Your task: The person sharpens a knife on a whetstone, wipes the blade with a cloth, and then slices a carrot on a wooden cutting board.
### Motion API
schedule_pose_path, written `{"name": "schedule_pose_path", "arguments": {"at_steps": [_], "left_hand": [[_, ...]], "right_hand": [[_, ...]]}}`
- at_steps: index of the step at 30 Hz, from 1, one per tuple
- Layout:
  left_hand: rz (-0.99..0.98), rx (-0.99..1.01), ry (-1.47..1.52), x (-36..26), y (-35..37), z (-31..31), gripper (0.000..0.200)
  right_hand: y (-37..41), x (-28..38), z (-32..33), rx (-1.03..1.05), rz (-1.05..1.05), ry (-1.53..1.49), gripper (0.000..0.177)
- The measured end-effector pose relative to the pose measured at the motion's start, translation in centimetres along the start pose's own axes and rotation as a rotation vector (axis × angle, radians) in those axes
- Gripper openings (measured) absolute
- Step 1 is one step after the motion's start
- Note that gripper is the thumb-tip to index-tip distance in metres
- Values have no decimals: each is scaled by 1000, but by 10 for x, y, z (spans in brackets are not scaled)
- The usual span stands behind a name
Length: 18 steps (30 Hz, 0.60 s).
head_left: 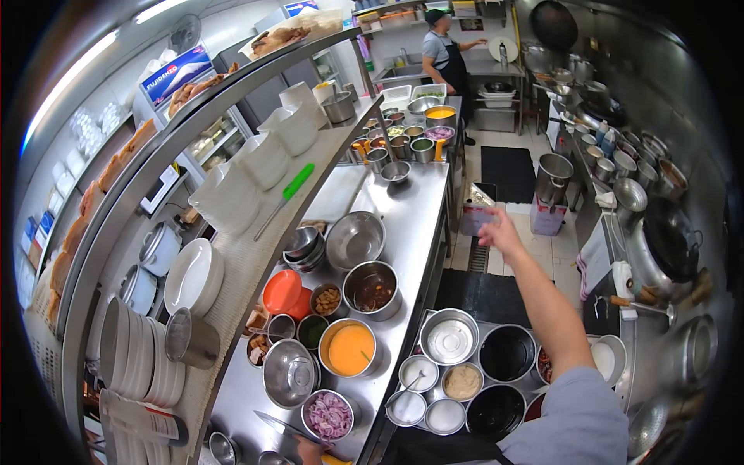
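Observation:
My right hand (502,234) is stretched out over the aisle, fingers apart, with nothing in it. Beyond its fingertips, a foil-like silver piece (480,195) shows at a box. At the bottom edge, part of my left hand (308,450) is closed at a knife (277,422) with a yellow handle, its blade flat over the steel counter; most of this hand is cut off. Close by stand a pot of sliced red onion (328,416), an empty steel bowl (288,373) and a pot of orange liquid (347,348).
A steel counter (418,209) runs ahead, with a shelf (232,283) of white dishes and a green-handled tool (287,199) along its left. Seasoning pots (449,336) stand at my front right. A co-worker (446,62) stands at the far end. Woks (668,240) line the right.

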<state>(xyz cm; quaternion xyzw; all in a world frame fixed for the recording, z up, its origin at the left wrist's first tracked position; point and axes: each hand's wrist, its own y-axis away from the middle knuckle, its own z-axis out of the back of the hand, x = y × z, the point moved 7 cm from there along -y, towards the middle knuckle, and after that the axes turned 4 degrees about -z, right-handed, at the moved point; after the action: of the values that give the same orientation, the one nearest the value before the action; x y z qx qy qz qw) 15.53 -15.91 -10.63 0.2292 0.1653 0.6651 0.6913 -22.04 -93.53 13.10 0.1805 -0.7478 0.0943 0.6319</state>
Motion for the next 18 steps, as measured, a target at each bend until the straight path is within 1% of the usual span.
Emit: {"name": "schedule_pose_path", "arguments": {"at_steps": [4,5,6,7,8,9,11,13,14,18], "left_hand": [[15,-17,-25,2,-8,1,167],[-166,-5,-173,-13,-7,3,116],[-353,6,-319,-34,-1,3,73],[-359,10,-323,-35,2,2,73],[-209,-19,-158,-21,4,4,116],[-55,-52,7,-4,6,7,167],[-29,-59,-32,-2,0,7,165],[5,5,-83,-9,7,12,164],[40,29,-109,-9,8,12,163],[47,80,-118,-13,12,13,168]], "right_hand": [[34,-43,-3,-22,-72,17,49],[41,-51,2,-37,-79,-57,50],[47,-52,7,-55,-81,-128,50],[55,-54,12,-62,-82,-126,50],[71,-50,14,-101,-88,-248,49],[84,-49,14,-138,-93,-373,49],[101,-47,21,-144,-88,-431,46],[111,-38,29,-153,-44,-467,44],[115,-31,33,-151,-22,-462,44],[122,-2,51,-155,61,-409,45]]}}
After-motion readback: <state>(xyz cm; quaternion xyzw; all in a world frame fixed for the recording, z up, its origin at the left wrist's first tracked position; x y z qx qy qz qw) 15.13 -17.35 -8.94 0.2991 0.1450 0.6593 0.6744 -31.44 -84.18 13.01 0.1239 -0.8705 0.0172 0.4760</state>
